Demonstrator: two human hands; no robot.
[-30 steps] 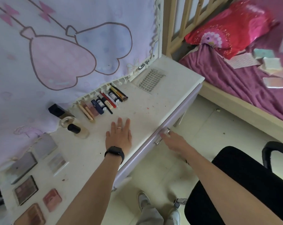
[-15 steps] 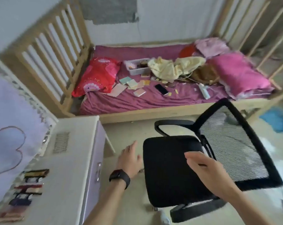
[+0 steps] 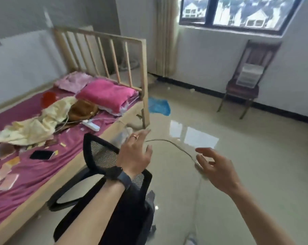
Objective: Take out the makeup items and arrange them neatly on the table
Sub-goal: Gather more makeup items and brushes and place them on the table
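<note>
1. Head view: swung off the table within the last second, now facing the bed (image 3: 34,174), the glossy floor (image 3: 238,156) and the window (image 3: 238,11).
2. Left hand (image 3: 135,156): lifted from the table, now raised in the air in front of the black mesh chair (image 3: 102,154), fingers straight and spread, holding nothing.
3. Right hand (image 3: 216,168): gone from the drawer handle, now floating above the floor near a thin cable (image 3: 167,140), fingers loosely spread, likewise empty.
4. Makeup items: out of frame now. A second ago, laid out in rows on the white table, pencils and tubes toward the back, palettes nearer. No table in sight either.
5. Small flat pieces (image 3: 8,182) scattered on the purple sheet beside a dark phone (image 3: 41,154): too blurred to tell whether makeup or paper.
6. Judged meaning: arranging probably finished or paused. Nothing carried in either hand, so no item on its way to the table. Perhaps turning to fetch more from elsewhere, though impossible to say from this alone.
</note>
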